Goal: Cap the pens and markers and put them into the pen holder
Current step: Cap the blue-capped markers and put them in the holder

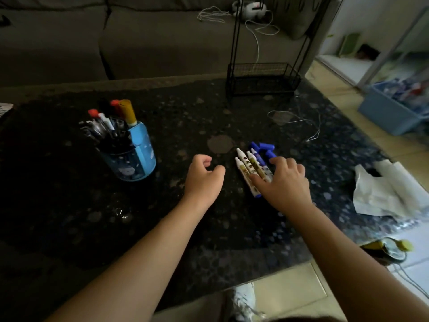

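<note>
Several uncapped markers [247, 167] with white tips lie side by side on the dark table, and loose blue caps [267, 148] rest just beyond them. My right hand [286, 182] lies flat on the markers' near ends, fingers spread. My left hand [203, 176] hovers just left of them, fingers loosely curled, with nothing in it. A blue pen holder [139, 154] stands at the left, filled with capped pens and a yellow-capped marker [127, 111].
A black wire rack [262, 79] stands at the table's far edge. A thin white cable [294, 120] trails on the table to the right. Crumpled white paper [390, 191] lies at the right edge. A sofa sits behind; a blue bin [392, 112] is on the floor.
</note>
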